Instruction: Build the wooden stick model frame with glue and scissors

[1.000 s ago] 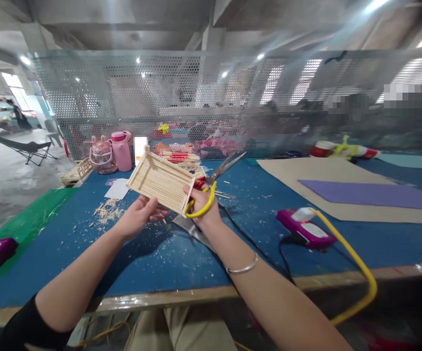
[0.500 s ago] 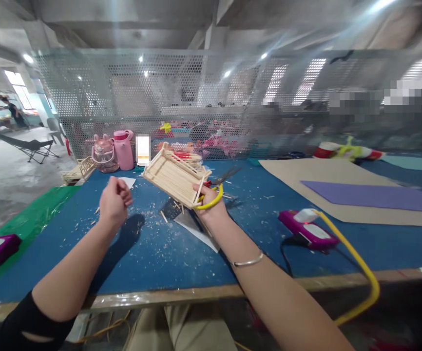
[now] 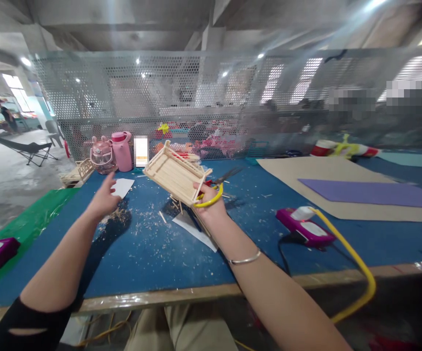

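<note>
My right hand grips a small model built of pale wooden sticks, with a flat slatted base and raised edges, tilted above the table. The same hand also holds scissors with yellow handles, their dark blades pointing away to the right. My left hand is held over the table's left part, index finger stretched out and the fingers apart, with nothing in it. Close beside its fingers is a white piece of paper. Wood crumbs lie below that hand.
A blue tabletop carries scattered chips and short sticks. At the back left stand a pink flask, a pink clear bottle and another stick model. Purple power strip, yellow cable and a purple sheet are on the right.
My left hand has lowered and moved left, its curled fingers opening with the index finger stretched out. More of the paper and a heap of crumbs now show. The right hand stays nearly still.
</note>
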`<state>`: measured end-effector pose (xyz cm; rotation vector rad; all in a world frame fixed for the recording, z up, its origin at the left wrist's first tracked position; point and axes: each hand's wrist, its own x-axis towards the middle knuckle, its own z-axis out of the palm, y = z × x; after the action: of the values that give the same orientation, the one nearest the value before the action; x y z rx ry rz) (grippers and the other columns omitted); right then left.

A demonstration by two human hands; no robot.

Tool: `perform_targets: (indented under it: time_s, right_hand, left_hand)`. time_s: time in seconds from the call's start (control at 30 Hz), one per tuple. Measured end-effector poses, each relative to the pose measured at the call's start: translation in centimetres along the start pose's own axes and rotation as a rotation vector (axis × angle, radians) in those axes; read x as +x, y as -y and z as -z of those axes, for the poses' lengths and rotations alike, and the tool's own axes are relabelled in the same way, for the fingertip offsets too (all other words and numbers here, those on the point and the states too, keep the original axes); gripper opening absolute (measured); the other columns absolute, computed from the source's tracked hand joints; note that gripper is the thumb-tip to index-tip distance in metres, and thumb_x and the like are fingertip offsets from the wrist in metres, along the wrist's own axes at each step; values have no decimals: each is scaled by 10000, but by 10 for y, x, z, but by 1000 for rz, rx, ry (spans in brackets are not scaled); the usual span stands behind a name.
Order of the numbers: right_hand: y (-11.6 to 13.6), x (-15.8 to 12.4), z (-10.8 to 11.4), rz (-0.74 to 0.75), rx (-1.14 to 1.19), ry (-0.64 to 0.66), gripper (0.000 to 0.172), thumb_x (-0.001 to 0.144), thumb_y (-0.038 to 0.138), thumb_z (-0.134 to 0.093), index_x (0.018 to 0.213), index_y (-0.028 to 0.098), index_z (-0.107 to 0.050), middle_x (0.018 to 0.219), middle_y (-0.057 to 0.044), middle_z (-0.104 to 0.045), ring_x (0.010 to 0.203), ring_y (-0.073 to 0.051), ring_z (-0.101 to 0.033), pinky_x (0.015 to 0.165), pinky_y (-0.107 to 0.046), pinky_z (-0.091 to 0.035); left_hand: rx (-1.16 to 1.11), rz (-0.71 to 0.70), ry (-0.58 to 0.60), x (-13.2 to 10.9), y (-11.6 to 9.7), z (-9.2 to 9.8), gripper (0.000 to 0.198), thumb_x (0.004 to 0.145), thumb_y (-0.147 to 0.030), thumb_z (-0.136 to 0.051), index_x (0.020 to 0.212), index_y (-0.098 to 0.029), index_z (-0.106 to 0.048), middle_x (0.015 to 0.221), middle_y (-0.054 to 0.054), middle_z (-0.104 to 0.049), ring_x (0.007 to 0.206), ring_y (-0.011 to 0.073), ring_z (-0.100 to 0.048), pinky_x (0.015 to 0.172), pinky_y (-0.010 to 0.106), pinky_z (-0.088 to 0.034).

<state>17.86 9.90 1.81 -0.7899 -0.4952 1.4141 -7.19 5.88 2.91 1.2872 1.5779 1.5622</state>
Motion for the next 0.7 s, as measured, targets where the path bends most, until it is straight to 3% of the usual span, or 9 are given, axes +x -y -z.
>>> perform_targets:
  time_s: [0.07,0.13,0.2,0.23,0.33,0.4,0.47,0.6,0.7]
  right_hand:
    - [-2,-4,-2,11,0,-15,104,527,84,-589,598,159,-572,505,12,-625,452,-148,-603,501,-283,-534]
    - [-5,-10,-5,16,-5,-20,123,507,83,-611,596,158,-571,496,16,-620,447,-148,-593,495,-281,-524]
    - [-9,-18,-8,17,-12,-1,149,488,94,-628,613,158,-577,508,18,-621,454,-151,-587,496,-287,-515]
    - [-11,-22,-10,28,-20,23,167,478,101,-635,624,161,-579,513,22,-618,459,-152,-584,496,-289,-510]
    - [-16,-36,-15,141,-70,142,201,461,137,-660,633,178,-563,523,47,-589,480,-139,-563,506,-280,-486]
    - [-18,-46,-17,250,-136,202,208,466,161,-682,607,187,-532,526,61,-559,493,-120,-541,521,-260,-470]
    - [-17,-55,-20,335,-230,233,231,471,178,-706,598,189,-513,541,65,-544,514,-104,-527,535,-239,-455]
    - [-9,-68,-25,426,-336,257,275,513,260,-736,662,196,-514,585,62,-548,539,-93,-522,533,-222,-440]
    - [-9,-70,-24,414,-352,257,306,602,412,-694,703,200,-497,597,55,-548,501,-87,-509,489,-223,-423]
  left_hand:
    - [189,-148,230,-18,0,-20,704,418,-42,-623,1103,-197,-579,1348,135,-422,1229,314,-383,954,422,-364]
    - [87,-211,463,-36,-5,-39,701,444,-93,-614,1135,-202,-580,1394,94,-384,1311,321,-267,1055,455,-233]
    - [-211,-123,690,-52,-10,-53,566,518,-150,-581,1081,-194,-614,1277,87,-524,1251,291,-386,1036,431,-285]
    - [-370,-35,722,-58,-12,-59,456,540,-189,-582,990,-170,-649,1161,108,-604,1160,294,-485,982,429,-357]
    - [-573,170,604,-71,-8,-71,316,575,-255,-650,867,-136,-659,924,108,-680,882,248,-628,789,373,-489]
    - [-540,175,513,-76,-2,-76,300,605,-299,-685,851,-129,-654,846,93,-681,725,196,-630,644,307,-506]
    - [-478,138,493,-80,3,-78,283,641,-331,-686,846,-139,-656,816,80,-675,624,154,-595,537,261,-475]
    - [-613,136,478,-83,-8,-80,218,636,-304,-698,790,-157,-653,742,42,-654,579,122,-560,483,228,-447]
    - [-819,202,358,-72,-27,-79,149,651,-287,-682,685,-165,-605,591,-19,-587,500,73,-524,452,179,-437]
